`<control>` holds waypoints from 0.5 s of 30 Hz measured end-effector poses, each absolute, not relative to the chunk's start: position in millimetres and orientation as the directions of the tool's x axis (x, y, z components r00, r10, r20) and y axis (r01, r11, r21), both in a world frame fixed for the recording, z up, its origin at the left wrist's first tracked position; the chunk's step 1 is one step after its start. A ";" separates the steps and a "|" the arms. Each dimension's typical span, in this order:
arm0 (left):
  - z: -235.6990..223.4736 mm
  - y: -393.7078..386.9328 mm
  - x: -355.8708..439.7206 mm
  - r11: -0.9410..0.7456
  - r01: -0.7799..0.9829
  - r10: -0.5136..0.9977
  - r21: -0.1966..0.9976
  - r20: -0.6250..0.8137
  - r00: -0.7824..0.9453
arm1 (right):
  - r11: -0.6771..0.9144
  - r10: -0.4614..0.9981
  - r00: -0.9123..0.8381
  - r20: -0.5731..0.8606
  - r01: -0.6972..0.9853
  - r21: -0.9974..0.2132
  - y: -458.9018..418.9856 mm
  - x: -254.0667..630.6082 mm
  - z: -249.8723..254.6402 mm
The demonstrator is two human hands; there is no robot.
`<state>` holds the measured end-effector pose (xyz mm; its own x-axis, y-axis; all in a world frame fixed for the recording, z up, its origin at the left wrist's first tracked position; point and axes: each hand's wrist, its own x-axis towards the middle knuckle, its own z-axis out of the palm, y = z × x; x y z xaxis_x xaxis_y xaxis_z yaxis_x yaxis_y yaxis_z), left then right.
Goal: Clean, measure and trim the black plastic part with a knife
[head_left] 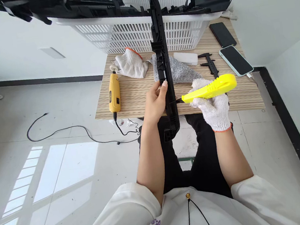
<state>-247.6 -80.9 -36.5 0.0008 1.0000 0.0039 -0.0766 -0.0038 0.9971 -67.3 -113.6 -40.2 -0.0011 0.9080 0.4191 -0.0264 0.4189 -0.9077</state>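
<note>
My bare left hand (155,102) grips a long black plastic trim part (162,55) that stands roughly upright over the table's near edge, its lower end hanging above my lap. My right hand (213,103), in a white knit glove, is closed round a bright yellow knife-like tool (211,87). The tool's dark tip touches the right edge of the black part just beside my left hand.
On the wood-grain table (136,92) lie a yellow rotary tool (114,93) with a cord, a spare white glove (131,64), a grey cloth (182,72), a white block (185,58), a caliper (210,64) and two phones (235,60). A white slatted basket (128,34) carries more black parts.
</note>
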 end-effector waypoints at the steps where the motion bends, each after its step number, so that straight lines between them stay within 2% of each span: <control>1: -36.8 -80.7 -247.6 -0.007 -0.075 1.000 0.997 0.007 0.000 | 0.423 0.906 0.006 0.423 -0.021 -0.906 -113.4 -67.1 -40.7; 15: -37.8 -80.8 -248.0 -0.006 -0.093 1.000 0.996 0.006 0.002 | 0.425 0.905 0.019 0.426 0.019 -0.905 -115.0 -67.0 -36.5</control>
<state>-248.0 -80.8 -37.8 0.0017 1.0000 0.0063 -0.0934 -0.0061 0.9956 -67.0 -115.0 -36.5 0.0194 0.9047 0.4256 0.0186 0.4253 -0.9048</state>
